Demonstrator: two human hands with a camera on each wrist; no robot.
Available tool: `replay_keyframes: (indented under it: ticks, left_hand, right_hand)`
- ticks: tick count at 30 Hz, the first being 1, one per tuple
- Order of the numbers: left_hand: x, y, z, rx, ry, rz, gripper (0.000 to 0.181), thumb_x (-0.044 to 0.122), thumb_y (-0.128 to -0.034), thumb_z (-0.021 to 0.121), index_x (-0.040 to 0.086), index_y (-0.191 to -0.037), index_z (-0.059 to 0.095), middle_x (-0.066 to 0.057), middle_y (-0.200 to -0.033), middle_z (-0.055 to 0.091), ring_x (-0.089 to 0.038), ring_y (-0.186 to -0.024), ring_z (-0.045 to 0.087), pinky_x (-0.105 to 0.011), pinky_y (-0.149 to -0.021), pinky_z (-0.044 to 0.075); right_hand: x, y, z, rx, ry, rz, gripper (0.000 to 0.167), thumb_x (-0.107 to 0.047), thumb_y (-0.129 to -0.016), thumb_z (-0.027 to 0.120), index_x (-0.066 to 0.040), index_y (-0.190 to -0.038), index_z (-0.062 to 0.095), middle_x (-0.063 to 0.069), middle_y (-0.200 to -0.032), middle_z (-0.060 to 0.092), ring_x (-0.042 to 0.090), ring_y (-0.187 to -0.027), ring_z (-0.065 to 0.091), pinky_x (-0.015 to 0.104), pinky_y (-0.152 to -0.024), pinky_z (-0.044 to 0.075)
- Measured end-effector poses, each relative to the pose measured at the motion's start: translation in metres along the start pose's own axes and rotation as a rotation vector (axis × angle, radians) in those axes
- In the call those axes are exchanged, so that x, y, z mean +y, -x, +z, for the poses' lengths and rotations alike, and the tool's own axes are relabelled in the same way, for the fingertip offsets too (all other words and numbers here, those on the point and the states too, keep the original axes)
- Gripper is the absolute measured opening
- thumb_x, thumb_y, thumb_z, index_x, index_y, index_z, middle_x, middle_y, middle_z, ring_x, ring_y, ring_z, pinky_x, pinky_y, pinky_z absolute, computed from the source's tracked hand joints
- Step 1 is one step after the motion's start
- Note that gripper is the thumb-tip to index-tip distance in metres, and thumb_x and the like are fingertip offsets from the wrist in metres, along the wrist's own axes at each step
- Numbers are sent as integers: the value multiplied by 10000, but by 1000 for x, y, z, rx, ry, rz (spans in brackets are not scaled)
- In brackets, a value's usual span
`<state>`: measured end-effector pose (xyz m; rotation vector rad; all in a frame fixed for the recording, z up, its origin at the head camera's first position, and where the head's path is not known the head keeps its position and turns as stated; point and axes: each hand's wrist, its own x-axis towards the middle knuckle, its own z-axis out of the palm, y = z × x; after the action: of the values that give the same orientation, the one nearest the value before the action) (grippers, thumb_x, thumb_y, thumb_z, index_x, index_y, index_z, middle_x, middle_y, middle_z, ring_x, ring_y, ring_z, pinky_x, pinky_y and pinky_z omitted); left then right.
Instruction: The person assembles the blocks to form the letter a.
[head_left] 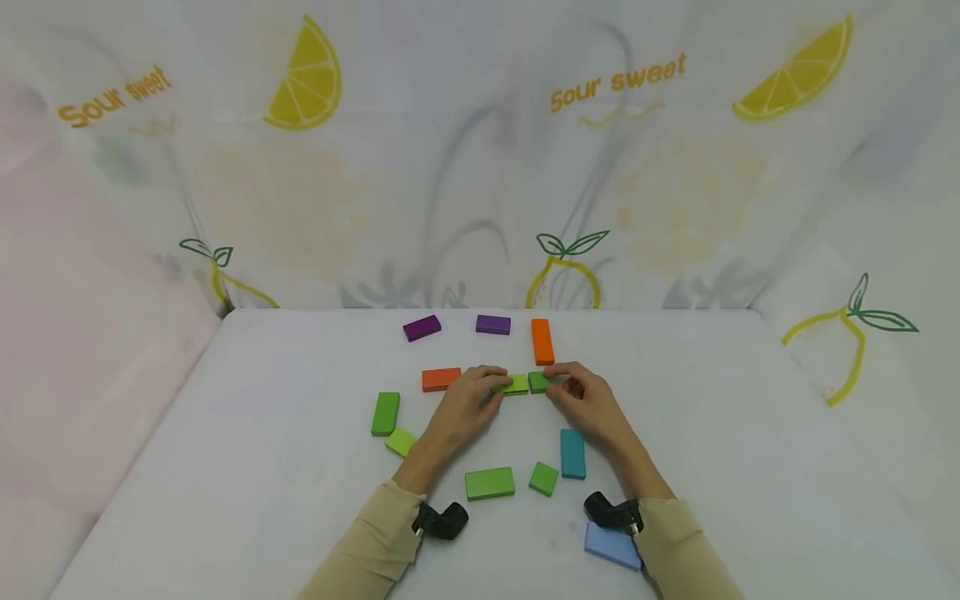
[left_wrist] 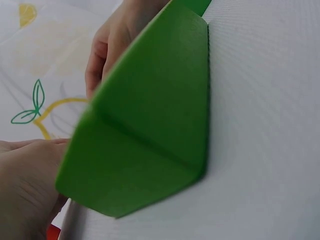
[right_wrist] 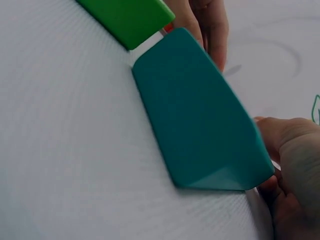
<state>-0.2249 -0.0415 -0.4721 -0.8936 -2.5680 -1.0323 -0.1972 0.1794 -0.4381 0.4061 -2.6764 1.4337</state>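
At the middle of the white table, my left hand (head_left: 467, 407) pinches the left end of a lime green block (head_left: 517, 384). Just right of it, a small green block (head_left: 537, 382) is held between the thumb and index finger of my right hand (head_left: 592, 404). A narrow gap separates the two blocks. Large in the left wrist view, a green block (left_wrist: 155, 95) covers the fingertips. A teal block (right_wrist: 195, 110) likewise fills the middle of the right wrist view, and the pinched blocks are hidden there.
Behind the hands lie a dark purple block (head_left: 422, 327), a violet block (head_left: 492, 325) and an orange block (head_left: 542, 342). A red-orange block (head_left: 439, 380), a green block (head_left: 386, 414) and a lime block (head_left: 401, 442) lie left. Nearer are a green square block (head_left: 543, 479) and a light blue block (head_left: 611, 545).
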Motion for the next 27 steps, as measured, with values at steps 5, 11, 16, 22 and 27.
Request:
replay_keyframes:
  ticks: [5,11,16,22,27]
  left_hand:
    - [0,-4,-1,11,-10,-3,232,46,-861,660,79,-1087,701,-44,-1162,656,-188,-1094,596,-314,-929,496]
    - [0,-2,-1,-10,8,-4,228,44,-866,652,75,-1086,703,-47,-1162,657,-193,-1095,599,-320,-933,495]
    - [0,-1,0,-18,25,-6,227,39,-868,646,71,-1086,703,-56,-1160,658,-201,-1093,600,-320,-937,494]
    - [0,-1,1,-16,27,-12,228,32,-863,649,73,-1080,706,-56,-1155,659,-201,-1087,601,-319,-932,495]
    - [1,0,2,-9,23,-11,229,28,-861,648,69,-1079,705,-55,-1149,662,-203,-1074,603,-324,-927,497]
  right_hand:
    - [9,-6,2,11,2,-30,257,-45,-885,628,-10,-1139,621,134,-902,599,182,-707,456,198,-607,363]
    - [39,-9,8,10,9,-24,245,-133,-885,658,-121,-1129,640,53,-873,595,137,-699,460,191,-603,373]
    - [43,-8,8,-14,2,-11,243,-178,-893,654,-162,-1134,633,18,-895,593,143,-716,468,205,-617,384]
    - [14,-2,1,-30,8,-2,252,-94,-887,643,-54,-1136,627,85,-888,594,183,-718,464,205,-617,374]
    - [0,1,-2,-32,-10,-15,258,-36,-874,641,10,-1127,620,144,-861,588,194,-691,451,203,-597,361]
